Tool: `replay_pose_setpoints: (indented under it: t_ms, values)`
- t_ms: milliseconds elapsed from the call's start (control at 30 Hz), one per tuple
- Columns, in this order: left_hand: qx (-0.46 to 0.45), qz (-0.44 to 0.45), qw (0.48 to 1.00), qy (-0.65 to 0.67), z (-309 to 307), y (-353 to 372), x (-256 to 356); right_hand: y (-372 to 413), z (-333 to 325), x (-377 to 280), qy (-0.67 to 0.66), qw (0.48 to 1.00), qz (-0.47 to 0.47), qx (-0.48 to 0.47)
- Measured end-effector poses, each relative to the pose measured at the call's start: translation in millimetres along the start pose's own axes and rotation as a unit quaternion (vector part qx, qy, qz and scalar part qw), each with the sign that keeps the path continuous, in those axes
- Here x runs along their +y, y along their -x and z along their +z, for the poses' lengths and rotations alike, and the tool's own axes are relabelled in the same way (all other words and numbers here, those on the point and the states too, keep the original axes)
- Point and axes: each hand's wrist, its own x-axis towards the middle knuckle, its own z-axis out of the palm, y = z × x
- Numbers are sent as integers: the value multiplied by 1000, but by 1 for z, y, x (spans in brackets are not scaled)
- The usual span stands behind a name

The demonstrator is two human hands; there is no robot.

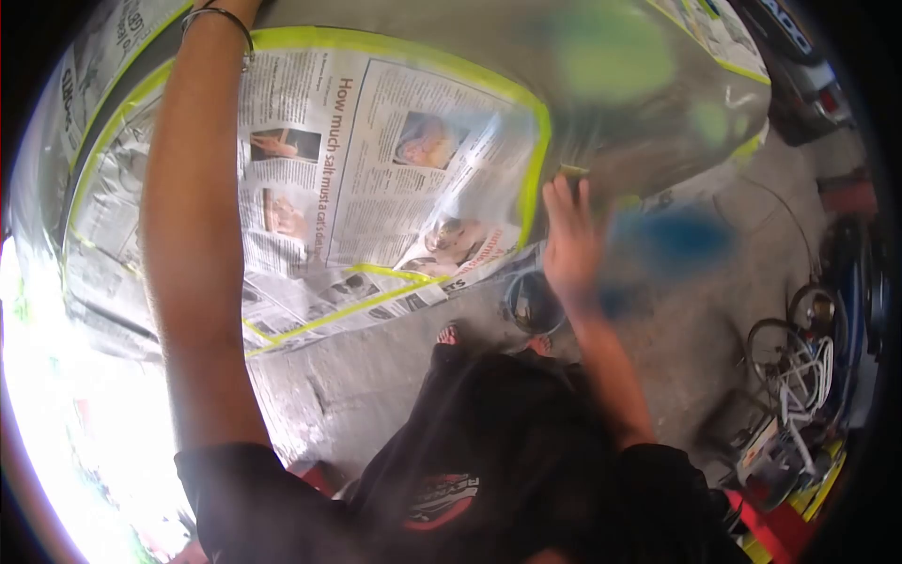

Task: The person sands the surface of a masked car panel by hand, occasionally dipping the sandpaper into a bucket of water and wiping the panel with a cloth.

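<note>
My right hand [571, 240] lies against the grey car body panel [639, 132], just right of the taped newspaper. Its fingers are close together and bent over a small dark pad [573, 172] with a yellowish edge, pressed to the panel; I cannot tell its exact kind. My left forearm [193, 226] reaches across the newspaper [376, 160] to the top edge of the view. A dark bracelet [218, 13] circles that wrist, and the hand beyond it is cut off. Yellow-green masking tape [537, 160] borders the newspaper on the panel.
Below the car is a bare concrete floor [620, 376], with my feet and a dark round bucket [534, 301] on it. At the right stand a white-framed bicycle [794, 376] and assorted clutter. Another vehicle [799, 85] is parked at the upper right. Blue and green smears blur part of the view.
</note>
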Motion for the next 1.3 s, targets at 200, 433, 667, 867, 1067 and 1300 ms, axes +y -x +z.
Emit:
replay_pose_setpoints:
  t_ms: [200, 433, 667, 867, 1067, 1300]
  values:
    - [-1, 8, 1000, 18, -2, 4, -1, -69, -8, -15, -9, 991, 28, 127]
    - [50, 35, 998, 35, -11, 18, 2, -49, -2, -4, 89, 994, 38, 50]
    - [64, 28, 997, 27, -7, 18, 2, -39, 1, 2, 17, 996, -25, 84]
    - [19, 31, 999, 27, -14, 22, 1, -76, -25, -9, 12, 994, -42, 104]
    - [36, 28, 998, 42, -15, 18, 3, -54, 0, 2, -14, 995, -37, 95]
    - [-11, 6, 999, 43, -17, 10, 5, -36, 0, 6, -14, 995, -39, 93]
